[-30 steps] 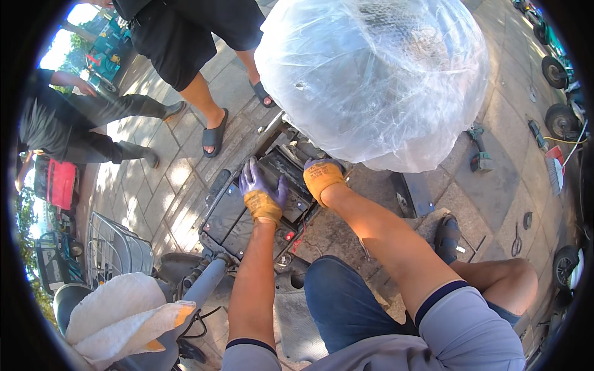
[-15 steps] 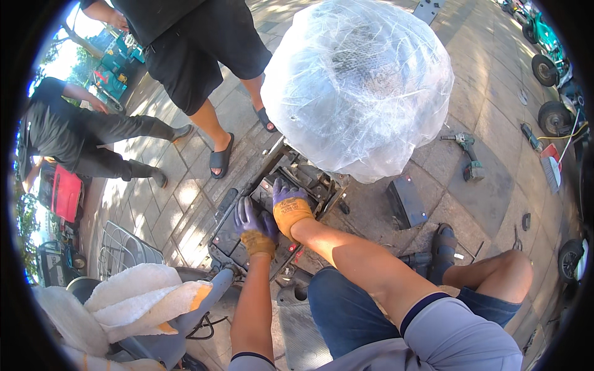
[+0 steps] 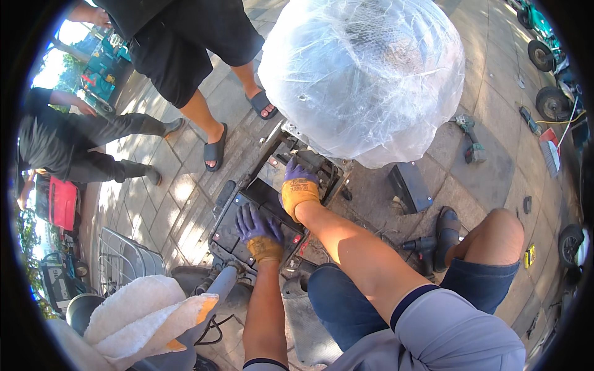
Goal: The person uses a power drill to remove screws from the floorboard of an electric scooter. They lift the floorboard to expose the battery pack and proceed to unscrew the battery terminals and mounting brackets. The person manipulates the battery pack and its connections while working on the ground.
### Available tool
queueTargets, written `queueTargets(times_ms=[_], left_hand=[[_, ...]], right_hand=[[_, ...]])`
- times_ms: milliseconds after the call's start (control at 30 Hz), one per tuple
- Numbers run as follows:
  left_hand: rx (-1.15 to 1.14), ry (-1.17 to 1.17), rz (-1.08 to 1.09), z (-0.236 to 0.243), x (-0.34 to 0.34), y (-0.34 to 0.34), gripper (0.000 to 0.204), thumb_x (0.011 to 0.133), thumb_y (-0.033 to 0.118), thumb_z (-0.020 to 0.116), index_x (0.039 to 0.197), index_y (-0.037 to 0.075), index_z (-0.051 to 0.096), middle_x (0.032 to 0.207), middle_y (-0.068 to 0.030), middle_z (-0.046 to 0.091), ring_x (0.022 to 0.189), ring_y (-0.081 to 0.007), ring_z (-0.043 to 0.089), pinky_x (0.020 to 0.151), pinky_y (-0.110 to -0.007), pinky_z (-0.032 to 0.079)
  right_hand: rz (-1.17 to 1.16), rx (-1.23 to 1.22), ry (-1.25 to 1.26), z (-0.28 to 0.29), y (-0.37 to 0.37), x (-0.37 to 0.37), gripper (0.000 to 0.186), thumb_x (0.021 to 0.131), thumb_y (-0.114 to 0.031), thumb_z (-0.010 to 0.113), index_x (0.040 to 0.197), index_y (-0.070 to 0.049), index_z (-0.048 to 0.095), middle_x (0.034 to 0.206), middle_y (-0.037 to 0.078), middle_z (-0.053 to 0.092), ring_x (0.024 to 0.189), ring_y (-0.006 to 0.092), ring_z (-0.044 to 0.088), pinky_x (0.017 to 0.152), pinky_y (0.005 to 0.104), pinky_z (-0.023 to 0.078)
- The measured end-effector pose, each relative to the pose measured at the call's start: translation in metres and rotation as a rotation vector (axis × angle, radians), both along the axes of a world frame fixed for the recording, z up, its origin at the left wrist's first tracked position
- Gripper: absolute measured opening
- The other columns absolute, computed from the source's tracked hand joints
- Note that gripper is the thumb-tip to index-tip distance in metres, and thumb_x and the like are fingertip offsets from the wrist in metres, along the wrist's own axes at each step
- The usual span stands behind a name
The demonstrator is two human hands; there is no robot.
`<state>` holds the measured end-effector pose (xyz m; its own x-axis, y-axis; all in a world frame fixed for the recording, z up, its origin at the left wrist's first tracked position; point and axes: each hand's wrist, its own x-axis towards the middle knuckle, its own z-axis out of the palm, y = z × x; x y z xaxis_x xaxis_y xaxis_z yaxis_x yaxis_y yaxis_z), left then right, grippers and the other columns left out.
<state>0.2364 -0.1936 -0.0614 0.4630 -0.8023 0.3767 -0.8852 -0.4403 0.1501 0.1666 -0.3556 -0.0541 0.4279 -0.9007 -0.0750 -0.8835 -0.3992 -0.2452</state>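
My left hand (image 3: 260,235), in a purple and orange glove, lies with fingers spread on a black battery block (image 3: 228,238) in an open vehicle frame (image 3: 216,213). My right hand (image 3: 300,188), gloved alike, reaches over the far side of the compartment. Its thumb stands apart from its fingers, which touch or hover by another black block (image 3: 266,193); the contact is partly hidden. Red terminals show beside my left hand. Just beyond, a large rounded shape under clear plastic wrap (image 3: 365,80) overhangs the frame.
A separate black battery (image 3: 410,187), a green-grey power tool (image 3: 473,142) and a dark drill (image 3: 424,250) lie at right. Two people stand at far left. A towel (image 3: 142,309) drapes over the bar at near left, beside a wire basket (image 3: 127,253). Wheels line the right edge.
My right hand has drawn apart from my left, showing more black surface between them. My left fingers are spread wider. The view has shifted slightly, and my right knee sits lower.
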Motion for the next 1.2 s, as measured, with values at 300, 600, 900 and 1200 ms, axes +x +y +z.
queueTargets(times_ms=[300, 600, 900, 1200], left_hand=[[0.016, -0.006, -0.001, -0.008, 0.006, -0.001, 0.078, 0.08, 0.027, 0.072, 0.149, -0.001, 0.047, 0.156, -0.0238, 0.047, 0.151, -0.0467, 0.036, 0.126, -0.06, 0.023], [-0.002, -0.002, -0.008, -0.007, 0.006, 0.001, 0.074, 0.083, 0.027, 0.068, 0.148, -0.001, 0.048, 0.155, -0.0245, 0.047, 0.15, -0.0467, 0.036, 0.125, -0.06, 0.025], [0.004, -0.025, -0.021, -0.002, 0.001, -0.003, 0.074, 0.086, 0.027, 0.066, 0.15, -0.004, 0.047, 0.153, -0.0283, 0.048, 0.149, -0.0487, 0.037, 0.126, -0.059, 0.025], [0.015, -0.096, -0.028, -0.006, 0.002, 0.001, 0.066, 0.096, 0.031, 0.057, 0.152, -0.002, 0.045, 0.156, -0.0282, 0.048, 0.147, -0.0489, 0.04, 0.125, -0.059, 0.027]], right_hand=[[0.194, 0.23, -0.21, 0.012, -0.032, -0.024, 0.065, 0.072, -0.034, 0.085, 0.124, 0.0, 0.064, 0.118, 0.024, 0.072, 0.11, 0.0396, 0.071, 0.095, 0.047, 0.058], [0.245, 0.248, -0.359, 0.058, -0.019, -0.032, 0.057, 0.074, -0.031, 0.08, 0.12, 0.001, 0.066, 0.118, 0.026, 0.071, 0.111, 0.0424, 0.069, 0.096, 0.0481, 0.056], [0.415, 0.154, -0.334, 0.12, -0.014, -0.088, 0.064, 0.078, -0.032, 0.079, 0.128, 0.005, 0.062, 0.113, 0.027, 0.072, 0.106, 0.0439, 0.071, 0.093, 0.049, 0.056], [0.284, 0.255, -0.197, 0.188, -0.024, -0.257, 0.084, 0.07, -0.031, 0.089, 0.141, 0.004, 0.058, 0.113, 0.026, 0.074, 0.11, 0.0421, 0.072, 0.093, 0.0451, 0.057]])
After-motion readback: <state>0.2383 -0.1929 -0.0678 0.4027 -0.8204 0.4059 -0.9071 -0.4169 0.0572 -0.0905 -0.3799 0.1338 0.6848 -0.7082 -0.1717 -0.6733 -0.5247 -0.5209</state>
